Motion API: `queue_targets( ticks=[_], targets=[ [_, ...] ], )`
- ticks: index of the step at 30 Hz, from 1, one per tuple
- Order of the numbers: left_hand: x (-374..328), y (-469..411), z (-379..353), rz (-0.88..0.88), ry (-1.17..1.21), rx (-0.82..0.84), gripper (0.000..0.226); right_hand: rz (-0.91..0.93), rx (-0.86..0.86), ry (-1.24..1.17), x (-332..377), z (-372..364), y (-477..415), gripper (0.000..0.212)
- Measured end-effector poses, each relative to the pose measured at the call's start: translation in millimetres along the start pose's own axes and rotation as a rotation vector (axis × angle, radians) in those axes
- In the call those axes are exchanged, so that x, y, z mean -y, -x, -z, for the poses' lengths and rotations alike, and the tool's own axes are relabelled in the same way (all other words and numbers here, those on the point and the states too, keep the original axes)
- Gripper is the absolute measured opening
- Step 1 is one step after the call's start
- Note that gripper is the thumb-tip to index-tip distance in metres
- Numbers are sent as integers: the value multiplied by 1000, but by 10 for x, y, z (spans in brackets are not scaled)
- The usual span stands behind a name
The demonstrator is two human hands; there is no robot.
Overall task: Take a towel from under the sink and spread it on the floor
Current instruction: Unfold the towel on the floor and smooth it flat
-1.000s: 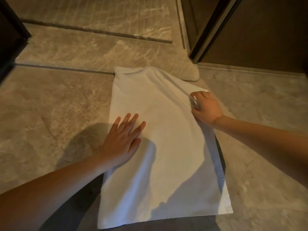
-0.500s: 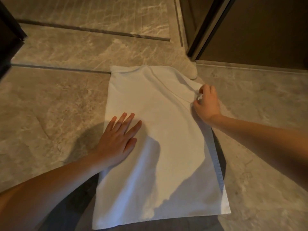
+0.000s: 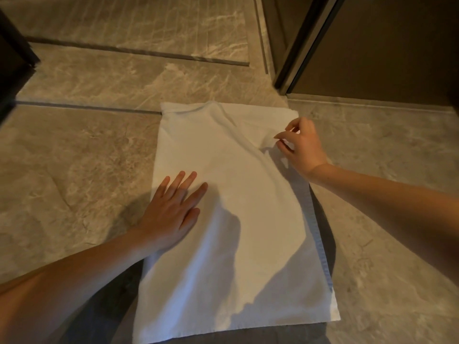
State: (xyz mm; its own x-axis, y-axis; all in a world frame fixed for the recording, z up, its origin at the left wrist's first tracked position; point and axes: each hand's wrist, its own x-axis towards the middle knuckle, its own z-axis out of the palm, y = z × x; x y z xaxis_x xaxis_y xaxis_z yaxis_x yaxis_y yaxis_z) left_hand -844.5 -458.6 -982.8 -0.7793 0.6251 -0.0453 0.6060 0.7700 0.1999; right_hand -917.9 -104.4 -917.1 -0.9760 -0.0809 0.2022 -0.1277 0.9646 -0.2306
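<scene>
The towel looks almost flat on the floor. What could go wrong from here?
The right hand pinches the towel beside a diagonal crease; a weak pull may leave that ridge in. Only the left hand presses the towel flat, near its left edge, so a hard tug could drag it askew.

left hand (image 3: 173, 209) flat, fingers spread, right hand (image 3: 301, 147) pinching
</scene>
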Motion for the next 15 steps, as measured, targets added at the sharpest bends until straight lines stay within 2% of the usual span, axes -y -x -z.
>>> queue_targets(
  ticks=[2, 4, 5, 7, 9, 11, 13, 15],
  targets=[
    [-16, -21, 67, 4, 18, 16, 59, 63, 16, -67, 193, 55, -6, 21],
    [-66, -84, 182, 31, 91, -3, 59, 12, 50, -198, 422, 101, -9, 21],
    [-112, -134, 245, 41, 181, -45, 54, -31, 58, -283, 537, 128, -23, 20],
    [-250, -282, 414, 76, 542, -139, 41, -124, 38, -497, 770, 178, -70, 14],
    [-417, -481, 637, 155, 911, -159, 36, -248, 8, -746, 983, 225, -119, 5],
    [-531, -650, 813, 272, 1180, -146, 32, -406, 28, -995, 1151, 268, -163, 8],
    [-601, -714, 882, 309, 1331, -151, 32, -526, 94, -1138, 1270, 308, -213, 14],
    [-654, -680, 871, 254, 1296, -242, 35, -578, 160, -1209, 1353, 341, -265, 15]
  ],
)
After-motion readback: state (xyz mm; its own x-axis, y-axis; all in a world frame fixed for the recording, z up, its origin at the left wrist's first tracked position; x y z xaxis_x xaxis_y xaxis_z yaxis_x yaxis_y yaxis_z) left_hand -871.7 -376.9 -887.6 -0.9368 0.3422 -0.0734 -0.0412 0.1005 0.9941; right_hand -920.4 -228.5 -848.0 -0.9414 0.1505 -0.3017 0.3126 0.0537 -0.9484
